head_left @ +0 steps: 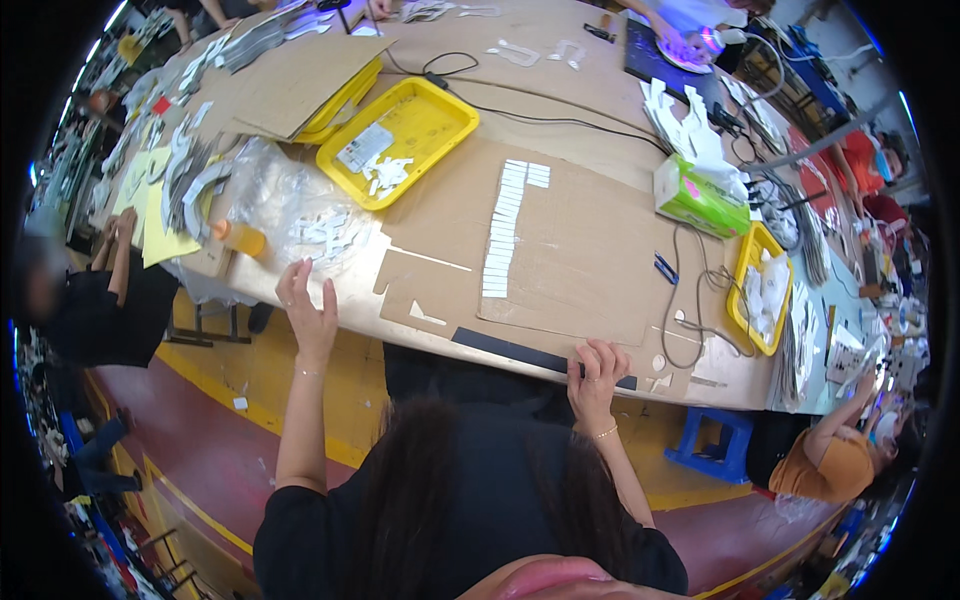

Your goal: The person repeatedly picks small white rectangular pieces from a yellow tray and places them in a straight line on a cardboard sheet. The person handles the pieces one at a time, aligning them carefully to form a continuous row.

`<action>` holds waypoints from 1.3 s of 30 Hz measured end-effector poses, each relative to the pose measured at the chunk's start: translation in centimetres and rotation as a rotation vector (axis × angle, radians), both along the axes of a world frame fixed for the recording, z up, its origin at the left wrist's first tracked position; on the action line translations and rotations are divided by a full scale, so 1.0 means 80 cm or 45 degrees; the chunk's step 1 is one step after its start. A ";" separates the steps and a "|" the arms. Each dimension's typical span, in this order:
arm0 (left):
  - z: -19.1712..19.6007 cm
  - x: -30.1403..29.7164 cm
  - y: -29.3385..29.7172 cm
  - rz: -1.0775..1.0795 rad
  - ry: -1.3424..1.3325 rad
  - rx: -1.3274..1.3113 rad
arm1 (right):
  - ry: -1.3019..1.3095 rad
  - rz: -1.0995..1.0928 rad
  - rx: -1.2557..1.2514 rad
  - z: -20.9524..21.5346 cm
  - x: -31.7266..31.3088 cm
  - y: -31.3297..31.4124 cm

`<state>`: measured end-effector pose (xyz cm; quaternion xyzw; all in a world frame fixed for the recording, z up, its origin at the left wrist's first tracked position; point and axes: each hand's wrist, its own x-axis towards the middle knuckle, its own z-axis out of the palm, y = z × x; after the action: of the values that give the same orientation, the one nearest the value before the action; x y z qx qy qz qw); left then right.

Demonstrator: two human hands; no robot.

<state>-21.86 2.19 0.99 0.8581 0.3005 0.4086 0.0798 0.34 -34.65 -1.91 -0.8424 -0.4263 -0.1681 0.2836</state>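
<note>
My left hand [308, 310] is raised by the table's near edge, thumb and fingers apart, with nothing seen in it. Just beyond it, small white pieces [325, 232] lie loose on clear plastic. My right hand [594, 378] rests at the front edge over a long black strip [520, 355]; its fingers are bent and close together, and what they hold, if anything, is hidden. Between and beyond the hands, a brown cardboard sheet [570, 255] carries white rectangular pieces [503, 230] laid in a column, with a short second row at its top.
A yellow tray [462, 118] with white pieces stands far left, near an orange-capped bottle [240, 238]. To the right are a green tissue box [700, 196], blue-handled nippers [665, 268], cables and another yellow tray [742, 300]. Co-workers sit at both sides; a blue stool [712, 445] stands below.
</note>
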 end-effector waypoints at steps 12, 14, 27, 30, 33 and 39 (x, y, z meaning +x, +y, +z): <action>-0.054 0.013 -0.018 -0.140 0.063 -0.037 | -0.107 -0.092 -0.194 -0.014 0.001 0.010; -0.057 0.019 -0.019 -0.085 0.122 -0.016 | -0.129 -0.077 -0.189 -0.015 0.001 0.010; -0.061 0.023 -0.019 0.010 0.250 0.026 | -0.105 -0.067 -0.200 -0.014 0.003 0.010; -0.067 0.022 -0.018 -0.023 0.258 0.039 | -0.091 -0.039 -0.201 -0.017 0.003 0.006; -0.071 0.024 -0.015 -0.038 0.225 0.081 | -0.141 -0.061 -0.101 -0.017 0.002 0.009; -0.067 0.027 -0.017 -0.076 0.262 0.137 | -0.122 -0.038 -0.246 0.001 0.002 0.016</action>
<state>-19.69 0.84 -4.40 0.9071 0.2591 0.3315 0.0146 0.49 -33.36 -1.81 -0.8630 -0.4411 -0.1705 0.1776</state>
